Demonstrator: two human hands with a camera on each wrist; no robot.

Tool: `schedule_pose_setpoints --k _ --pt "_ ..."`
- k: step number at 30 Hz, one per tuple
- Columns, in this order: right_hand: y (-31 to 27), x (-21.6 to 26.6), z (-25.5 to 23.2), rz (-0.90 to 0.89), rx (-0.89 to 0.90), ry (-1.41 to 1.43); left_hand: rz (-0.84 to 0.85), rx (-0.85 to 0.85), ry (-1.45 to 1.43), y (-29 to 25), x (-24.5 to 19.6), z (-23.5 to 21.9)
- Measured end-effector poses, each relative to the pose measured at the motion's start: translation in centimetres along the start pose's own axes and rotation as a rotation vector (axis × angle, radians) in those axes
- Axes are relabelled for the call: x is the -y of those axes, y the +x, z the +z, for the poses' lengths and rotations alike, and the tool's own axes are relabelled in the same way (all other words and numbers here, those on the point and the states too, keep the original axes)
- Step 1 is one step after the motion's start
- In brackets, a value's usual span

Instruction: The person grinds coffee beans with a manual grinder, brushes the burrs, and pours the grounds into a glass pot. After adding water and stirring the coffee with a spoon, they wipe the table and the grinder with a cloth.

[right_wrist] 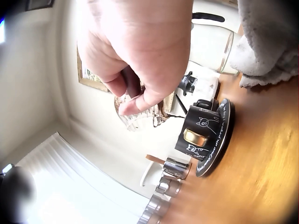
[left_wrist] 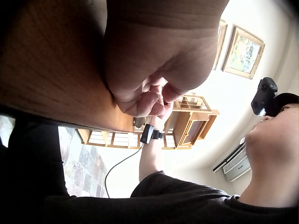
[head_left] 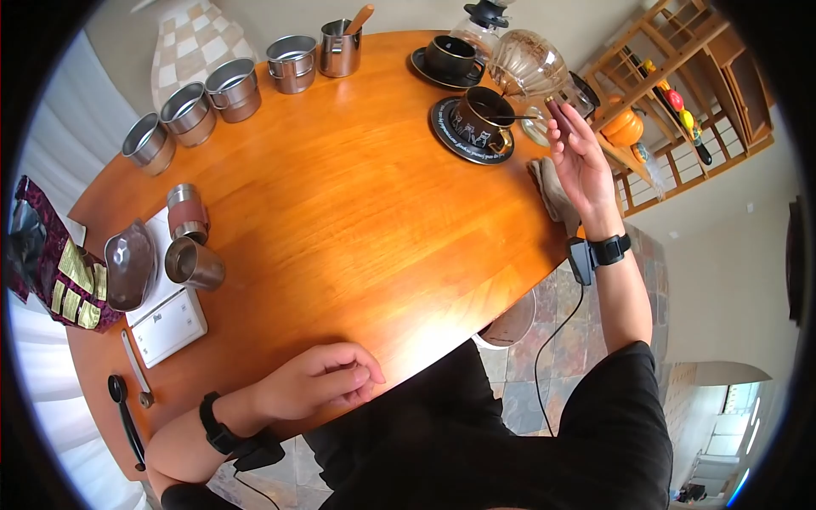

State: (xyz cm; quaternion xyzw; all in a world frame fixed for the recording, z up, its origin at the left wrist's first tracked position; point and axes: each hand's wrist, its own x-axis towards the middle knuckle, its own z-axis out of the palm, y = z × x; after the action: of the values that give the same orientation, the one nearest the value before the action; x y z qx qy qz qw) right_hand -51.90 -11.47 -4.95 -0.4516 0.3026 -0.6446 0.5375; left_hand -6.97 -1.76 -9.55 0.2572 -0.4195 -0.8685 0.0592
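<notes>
Maroon and slim, a handle (right_wrist: pixel 131 83) sits pinched between the thumb and fingers of the right hand (head_left: pixel 582 161), which is raised at the far right side of the table (head_left: pixel 323 212). Just to the left of that hand, a black cup (head_left: pixel 473 127) with a gold handle stands upright on its black saucer (head_left: pixel 452 146); a thin dark rod (head_left: pixel 521 117) reaches from the cup toward the fingers, though whether it joins the maroon handle cannot be told. Beyond the fingers shows a brown-stained glass vessel (head_left: pixel 529 61), and it is equally unclear whether the handle belongs to it. Nearer the body, beside the right wrist, lies a grey cloth (head_left: pixel 554 191). Meanwhile the left hand (head_left: pixel 327 382) rests at the near table edge, its fingers loosely curled with nothing visible in them, well apart from the cup. The step in hand looks like handling the maroon piece beside the cup, likely part of serving or stirring coffee. On that reading, the next move calls for a steady right wrist and clearance from cup and glass, while the left hand is free to steady the saucer.
</notes>
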Motion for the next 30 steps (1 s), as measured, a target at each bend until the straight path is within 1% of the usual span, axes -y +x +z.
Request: schedule_pose_setpoints --k 3,9,10,12,13,15,17,21,23,26,30 --pt "-0.1 -0.4 0.4 -0.008 -0.033 -0.048 0.035 0.035 0.021 0.0 0.0 -0.1" --pt "0.0 -1.0 0.2 0.027 -0.028 -0.109 0.019 0.049 0.016 -0.1 -0.2 0.0" --pt "0.1 -1.1 0.4 0.029 -0.021 -0.110 0.028 0.049 0.027 0.0 -0.1 0.0" --pt "0.1 -1.2 0.8 0.024 -0.078 -0.094 0.043 0.047 0.038 0.2 0.2 -0.1" --pt "0.2 -1.3 0.8 0.025 -0.071 -0.094 0.042 0.050 0.031 0.2 0.3 -0.2" --pt "0.3 -1.6 0.6 0.027 -0.116 -0.057 0.047 0.047 0.025 0.4 0.5 -0.4" --pt "0.3 -1.8 0.5 0.022 -0.121 -0.044 0.056 0.084 -0.067 0.5 0.9 -0.7" --pt "0.1 -1.9 1.2 -0.003 -0.137 -0.055 0.077 0.072 -0.064 0.5 1.2 -0.6" --pt "0.1 -1.8 1.6 -0.005 -0.125 -0.048 0.091 0.094 -0.046 0.4 0.8 -0.4" --pt "-0.2 -1.5 2.7 0.022 -0.149 -0.040 0.102 0.110 -0.057 0.5 0.9 -0.4" --pt "0.1 -1.6 2.6 0.023 -0.169 -0.042 0.129 0.111 -0.079 1.1 1.7 -0.6"
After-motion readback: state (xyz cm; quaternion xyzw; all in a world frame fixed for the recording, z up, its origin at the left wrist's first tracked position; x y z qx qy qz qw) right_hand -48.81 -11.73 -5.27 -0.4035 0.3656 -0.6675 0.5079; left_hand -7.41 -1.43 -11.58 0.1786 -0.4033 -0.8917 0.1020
